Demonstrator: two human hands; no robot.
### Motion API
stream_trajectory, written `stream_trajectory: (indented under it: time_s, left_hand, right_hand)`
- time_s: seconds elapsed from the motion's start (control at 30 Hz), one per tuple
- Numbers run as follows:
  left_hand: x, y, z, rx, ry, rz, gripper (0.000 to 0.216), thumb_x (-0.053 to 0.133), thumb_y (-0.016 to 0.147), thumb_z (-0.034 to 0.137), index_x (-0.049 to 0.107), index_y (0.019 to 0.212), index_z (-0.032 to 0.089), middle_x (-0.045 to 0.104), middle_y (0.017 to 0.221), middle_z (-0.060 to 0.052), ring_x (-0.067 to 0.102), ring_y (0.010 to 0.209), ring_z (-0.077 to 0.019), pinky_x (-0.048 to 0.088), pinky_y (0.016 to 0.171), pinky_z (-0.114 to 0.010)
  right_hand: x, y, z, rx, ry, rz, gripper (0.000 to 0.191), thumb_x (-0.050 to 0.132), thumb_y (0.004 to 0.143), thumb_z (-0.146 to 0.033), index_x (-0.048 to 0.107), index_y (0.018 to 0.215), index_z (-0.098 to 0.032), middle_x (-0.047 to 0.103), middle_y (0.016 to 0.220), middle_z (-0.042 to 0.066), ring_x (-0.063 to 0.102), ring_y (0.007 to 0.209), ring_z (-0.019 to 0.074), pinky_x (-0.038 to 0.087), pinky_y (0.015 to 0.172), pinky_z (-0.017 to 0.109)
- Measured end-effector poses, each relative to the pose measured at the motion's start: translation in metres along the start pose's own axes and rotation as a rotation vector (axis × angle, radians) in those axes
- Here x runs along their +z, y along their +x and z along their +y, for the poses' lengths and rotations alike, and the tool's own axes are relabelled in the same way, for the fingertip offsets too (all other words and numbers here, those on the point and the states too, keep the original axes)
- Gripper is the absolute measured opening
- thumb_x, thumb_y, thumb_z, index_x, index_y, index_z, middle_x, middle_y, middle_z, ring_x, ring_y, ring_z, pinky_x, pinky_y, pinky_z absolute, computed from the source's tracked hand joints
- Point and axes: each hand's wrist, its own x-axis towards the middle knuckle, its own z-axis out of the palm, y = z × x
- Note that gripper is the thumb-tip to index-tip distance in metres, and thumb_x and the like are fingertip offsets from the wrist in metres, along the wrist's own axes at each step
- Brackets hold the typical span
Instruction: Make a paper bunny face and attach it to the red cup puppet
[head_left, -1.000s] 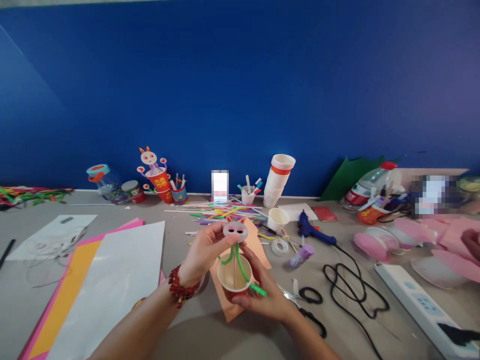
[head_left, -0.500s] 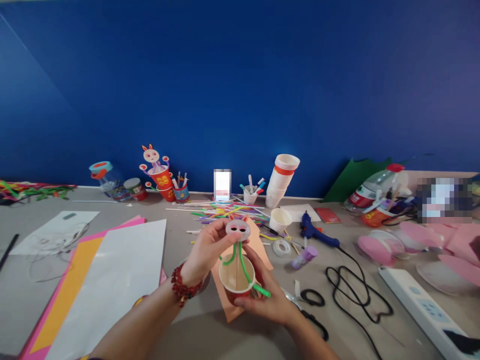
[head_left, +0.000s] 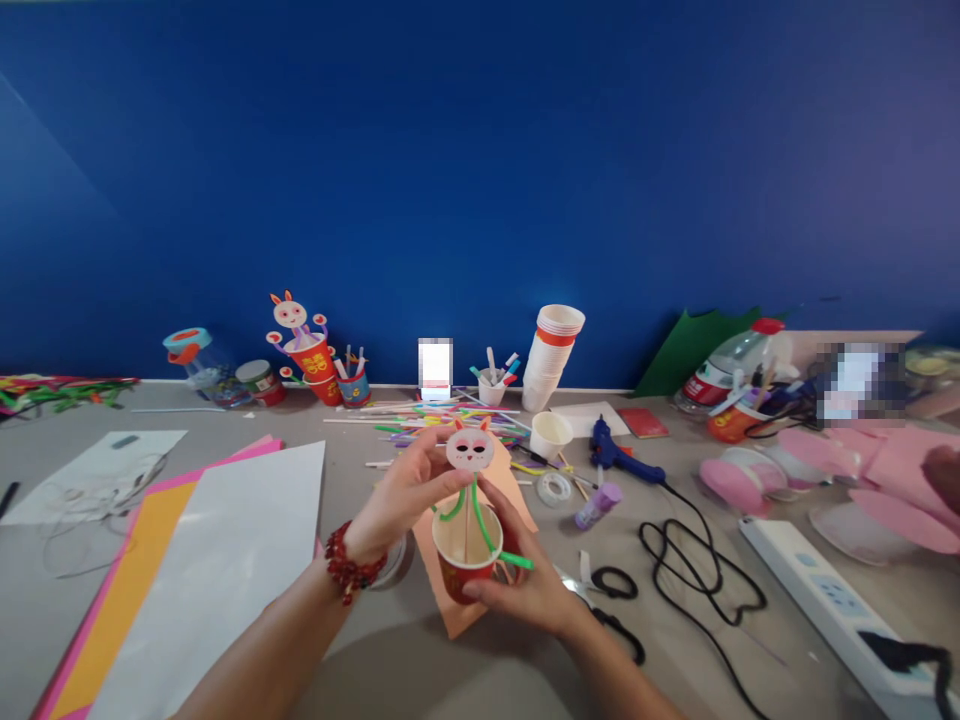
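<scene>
Bunny face (head_left: 469, 449) on stick (head_left: 466, 525), above red cup (head_left: 459, 575), mid table (head_left: 360, 660), over orange paper (head_left: 450, 622). Left hand (head_left: 405, 495) pinches face edge. Right hand (head_left: 525, 590) wraps cup side, by green fuzzy wire (head_left: 487, 535). Best way, I think: cup steady, stick straight, soft pinch, no bending. Scissors (head_left: 611, 600) just right.

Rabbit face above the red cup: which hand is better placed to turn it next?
Left, probably. The left hand pinches the rabbit face, while the right hand is occupied holding the red cup.
</scene>
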Motion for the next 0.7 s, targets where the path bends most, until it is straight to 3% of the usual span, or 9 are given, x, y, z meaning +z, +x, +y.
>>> stream_trajectory:
  time_s: [0.1, 0.2, 0.33, 0.47, 0.57, 0.7]
  left_hand:
    - [-0.014, -0.003, 0.011, 0.16, 0.201, 0.169, 0.026, 0.065, 0.088, 0.037, 0.066, 0.106, 0.018, 0.071, 0.111, -0.01, 0.064, 0.109, -0.0246, 0.047, 0.098, -0.036]
    - [-0.031, -0.012, 0.004, 0.252, 0.285, 0.302, 0.027, 0.059, 0.092, 0.04, 0.066, 0.109, 0.02, 0.067, 0.118, -0.009, 0.059, 0.114, -0.0243, 0.042, 0.102, -0.035]
    - [-0.047, -0.034, -0.044, 0.095, 0.096, 0.101, 0.053, 0.068, 0.084, 0.048, 0.054, 0.13, 0.026, 0.057, 0.134, -0.013, 0.058, 0.115, -0.0278, 0.047, 0.095, -0.04]
    - [-0.043, -0.054, -0.088, -0.003, -0.053, -0.102, 0.071, 0.079, 0.075, 0.046, 0.046, 0.137, 0.036, 0.048, 0.146, -0.01, 0.048, 0.13, -0.0315, 0.047, 0.097, -0.043]
    - [-0.03, -0.057, -0.094, -0.036, -0.096, -0.166, 0.07, 0.08, 0.075, 0.036, 0.047, 0.137, 0.034, 0.05, 0.144, -0.009, 0.047, 0.132, -0.0309, 0.044, 0.102, -0.043]
    - [-0.015, -0.052, -0.088, -0.025, -0.125, -0.128, 0.064, 0.08, 0.074, 0.033, 0.053, 0.132, 0.028, 0.055, 0.138, -0.01, 0.05, 0.129, -0.0315, 0.042, 0.106, -0.045]
  right_hand:
    - [-0.001, 0.002, -0.001, -0.016, -0.037, 0.074, 0.1, 0.083, 0.069, -0.048, 0.028, 0.152, -0.031, 0.025, 0.161, 0.01, 0.028, 0.145, 0.0326, 0.028, 0.117, 0.049]
    - [-0.003, 0.003, -0.003, 0.003, -0.003, 0.109, 0.103, 0.083, 0.069, -0.05, 0.027, 0.152, -0.03, 0.026, 0.16, 0.01, 0.027, 0.146, 0.0323, 0.027, 0.117, 0.048]
    - [0.0, 0.002, -0.004, 0.045, 0.127, 0.119, 0.109, 0.084, 0.068, -0.049, 0.021, 0.154, -0.031, 0.033, 0.157, 0.011, 0.029, 0.145, 0.0313, 0.032, 0.114, 0.047]
    - [0.006, 0.001, -0.005, 0.08, 0.211, 0.098, 0.11, 0.084, 0.067, -0.05, 0.02, 0.154, -0.033, 0.042, 0.151, 0.011, 0.038, 0.14, 0.0321, 0.038, 0.11, 0.048]
    - [0.009, 0.002, -0.005, 0.083, 0.21, 0.097, 0.111, 0.084, 0.065, -0.055, 0.022, 0.154, -0.034, 0.045, 0.149, 0.01, 0.04, 0.139, 0.0323, 0.039, 0.109, 0.047]
    - [0.011, 0.002, -0.005, 0.095, 0.141, 0.126, 0.11, 0.081, 0.065, -0.06, 0.022, 0.154, -0.032, 0.045, 0.149, 0.01, 0.038, 0.14, 0.0319, 0.039, 0.11, 0.046]
